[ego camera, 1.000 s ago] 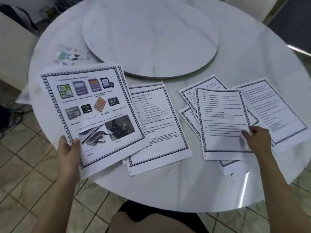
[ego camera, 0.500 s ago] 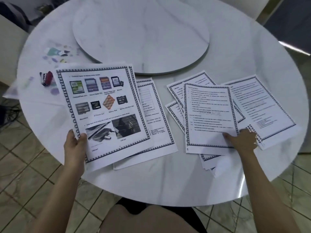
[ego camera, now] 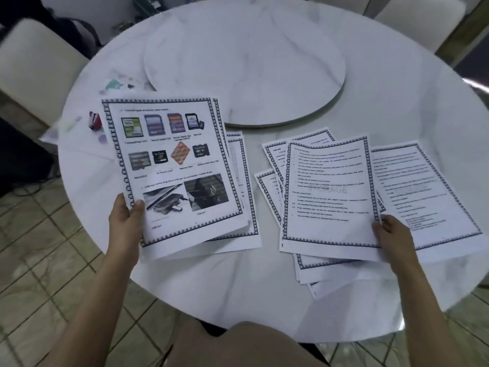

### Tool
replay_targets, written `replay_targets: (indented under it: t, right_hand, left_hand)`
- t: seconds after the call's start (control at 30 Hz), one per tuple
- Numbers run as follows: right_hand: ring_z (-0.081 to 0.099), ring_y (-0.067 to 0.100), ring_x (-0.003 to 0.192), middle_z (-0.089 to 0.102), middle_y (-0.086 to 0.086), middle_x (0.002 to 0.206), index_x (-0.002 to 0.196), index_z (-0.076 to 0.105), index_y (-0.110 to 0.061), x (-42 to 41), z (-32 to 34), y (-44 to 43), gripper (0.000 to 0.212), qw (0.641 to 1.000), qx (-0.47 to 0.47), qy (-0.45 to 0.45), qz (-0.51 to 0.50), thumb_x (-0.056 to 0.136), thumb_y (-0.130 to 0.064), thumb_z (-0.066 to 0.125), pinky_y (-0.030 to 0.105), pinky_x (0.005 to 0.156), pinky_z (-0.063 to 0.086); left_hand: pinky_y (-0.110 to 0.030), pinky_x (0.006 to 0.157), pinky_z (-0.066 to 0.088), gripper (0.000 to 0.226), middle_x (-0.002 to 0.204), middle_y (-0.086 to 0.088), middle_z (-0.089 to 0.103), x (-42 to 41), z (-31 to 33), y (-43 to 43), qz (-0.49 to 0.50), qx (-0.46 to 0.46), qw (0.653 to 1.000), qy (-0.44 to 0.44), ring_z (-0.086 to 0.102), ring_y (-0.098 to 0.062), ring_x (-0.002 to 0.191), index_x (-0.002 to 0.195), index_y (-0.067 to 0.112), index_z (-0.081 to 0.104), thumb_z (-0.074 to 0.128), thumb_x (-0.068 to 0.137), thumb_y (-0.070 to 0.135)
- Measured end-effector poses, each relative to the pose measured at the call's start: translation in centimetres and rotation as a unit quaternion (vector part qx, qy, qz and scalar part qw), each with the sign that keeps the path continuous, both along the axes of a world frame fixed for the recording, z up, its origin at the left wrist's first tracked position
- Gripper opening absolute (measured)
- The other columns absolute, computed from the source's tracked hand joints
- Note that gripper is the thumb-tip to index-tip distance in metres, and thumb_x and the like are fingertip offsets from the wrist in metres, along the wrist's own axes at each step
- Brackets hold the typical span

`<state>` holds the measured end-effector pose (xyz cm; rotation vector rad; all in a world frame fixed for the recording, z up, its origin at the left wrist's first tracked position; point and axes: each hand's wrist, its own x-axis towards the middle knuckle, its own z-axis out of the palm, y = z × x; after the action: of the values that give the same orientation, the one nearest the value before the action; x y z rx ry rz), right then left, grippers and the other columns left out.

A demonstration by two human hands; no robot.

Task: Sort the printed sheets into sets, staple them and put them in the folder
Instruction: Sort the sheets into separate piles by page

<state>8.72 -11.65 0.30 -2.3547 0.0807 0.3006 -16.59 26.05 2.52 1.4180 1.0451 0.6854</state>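
My left hand (ego camera: 126, 217) grips the lower left corner of a picture sheet (ego camera: 172, 165) showing memory cards and USB photos, with more sheets stacked behind it. It hovers over a text sheet pile (ego camera: 244, 207) on the table. My right hand (ego camera: 391, 234) pinches the lower right corner of a text sheet (ego camera: 328, 197) lying on top of a fanned pile of bordered sheets (ego camera: 275, 160). Another text sheet (ego camera: 420, 192) lies just right of it. A small red stapler (ego camera: 94, 120) stands at the table's left. A clear patterned folder (ego camera: 79, 125) lies under it.
The round white marble table (ego camera: 397, 107) has a raised turntable disc (ego camera: 246, 59) in its middle. Pale chairs (ego camera: 34, 56) stand at the left and at the far right corner. Tiled floor (ego camera: 39, 260) lies below the near table edge, and my knee is under it.
The left hand has carried the picture sheet stack rightwards over the left pile. The right hand has slid from the text sheet's middle bottom edge to its lower right corner and taken hold.
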Motion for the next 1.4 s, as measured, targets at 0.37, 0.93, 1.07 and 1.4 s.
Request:
replay_targets:
  t: [0.37,0.93,1.07,1.4]
  right_hand:
    - [0.05,0.021,0.099,0.055,0.009,0.11,0.124,0.05,0.004,2.0,1.1,3.0,0.033,0.989,0.146,0.029,0.018,0.095,-0.011,0.047,0.035,0.086,0.043]
    - [0.059,0.02,0.095,0.063,0.004,0.1,0.102,0.059,-0.011,-3.8,-1.0,14.8,0.014,0.965,0.173,0.087,0.178,0.095,-0.012,0.046,0.031,0.083,0.047]
    - [0.058,0.017,0.096,0.062,0.003,0.102,0.102,0.057,-0.011,-5.5,-1.4,16.9,0.013,0.959,0.18,0.103,0.19,0.095,-0.011,0.046,0.028,0.085,0.044]
    - [0.056,0.018,0.097,0.059,0.003,0.102,0.115,0.054,-0.008,-8.8,-2.2,20.6,0.024,0.969,0.147,0.076,0.183,0.091,-0.008,0.048,0.024,0.086,0.044]
  left_hand:
    - [-0.008,0.062,0.049,0.021,0.097,0.017,0.059,0.1,1.4,-1.2,0.048,0.024,0.998,-0.034,0.06,0.006,0.08,0.109,0.022,0.05,0.04,0.098,0.008]
    - [-0.027,0.079,0.053,0.025,0.105,0.013,0.062,-2.0,3.0,0.5,0.063,0.0,0.995,-0.074,0.061,-0.009,0.095,0.103,0.032,0.053,0.039,0.099,0.011]
    - [-0.018,0.069,0.056,0.026,0.1,0.013,0.062,-2.7,2.6,1.4,0.075,-0.005,0.994,-0.08,0.061,-0.002,0.086,0.098,0.031,0.053,0.039,0.099,0.01]
    - [-0.012,0.065,0.054,0.022,0.1,0.013,0.059,-4.1,1.8,4.2,0.075,-0.018,0.994,-0.08,0.059,-0.002,0.086,0.108,0.025,0.049,0.039,0.099,0.008]
